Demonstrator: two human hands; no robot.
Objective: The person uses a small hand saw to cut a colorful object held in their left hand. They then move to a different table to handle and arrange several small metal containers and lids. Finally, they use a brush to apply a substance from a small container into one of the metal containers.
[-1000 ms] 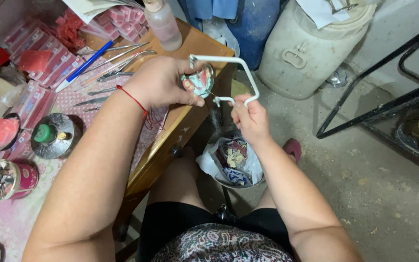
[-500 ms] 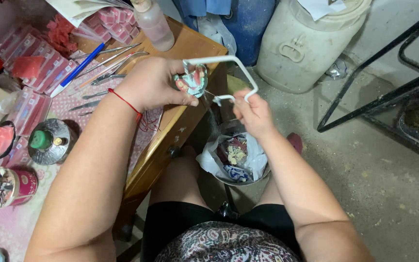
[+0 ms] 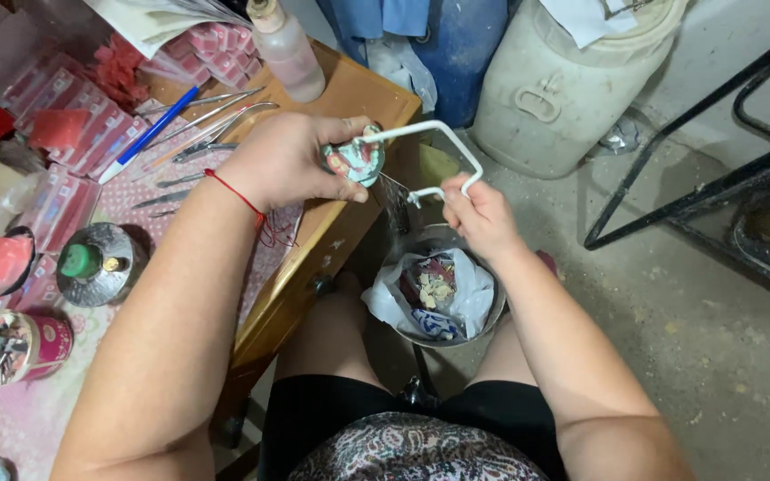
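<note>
My left hand (image 3: 291, 160) grips a small greenish and pink cast piece (image 3: 354, 160) out past the corner of the wooden table (image 3: 349, 98). A red thread is tied round that wrist. My right hand (image 3: 479, 214) holds the handle end of a white-framed hand saw (image 3: 434, 147). The saw's thin blade runs from the frame's lower end up to the cast piece. Both hands hover above a waste bin (image 3: 434, 289) between my knees.
On the table lie a blue pen (image 3: 149, 134), several metal hand tools (image 3: 207, 120), a plastic bottle (image 3: 287, 44), pink boxes, a metal burner (image 3: 95, 263) and a cup of tools (image 3: 20, 347). A white drum (image 3: 563, 80) and a black metal frame (image 3: 697, 169) stand to the right.
Both hands and the saw have stayed at the table corner. The view has shifted slightly, with the saw frame a little lower against the cast piece.
</note>
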